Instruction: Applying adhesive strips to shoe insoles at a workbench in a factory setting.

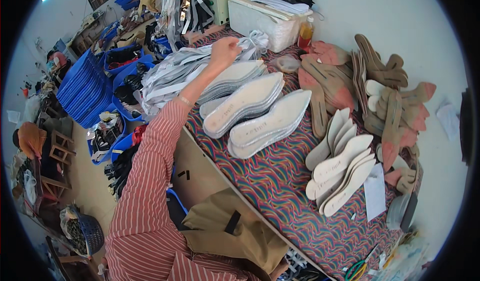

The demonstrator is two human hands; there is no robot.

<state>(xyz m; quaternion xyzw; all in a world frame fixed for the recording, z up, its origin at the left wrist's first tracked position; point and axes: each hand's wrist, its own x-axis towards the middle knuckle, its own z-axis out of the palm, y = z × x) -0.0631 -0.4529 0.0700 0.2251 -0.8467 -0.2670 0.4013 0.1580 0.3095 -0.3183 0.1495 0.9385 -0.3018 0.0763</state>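
Reaching with the left hand [225,52] at the upper centre of the frame, fingers curled, just beside the knotted end of a bundle of grey and white strips [175,66]; gripping a strip or merely closed near it, impossible to tell; at the lower edge, right of centre, only a small part of the right hand [280,270] in sight, open or closed impossible to tell; below the left hand, around the centre of the frame, stacks of pale insoles [247,101], side by side on a patterned cloth [280,181]; right of centre, white insoles [342,162] in fanned piles, near a sheet of paper [375,193]; farther up and right, brown and pink pieces [325,71] in a heap; at upper centre, a white box [265,26] beside a bottle [306,32]; at left, stacked blue crates [85,88].
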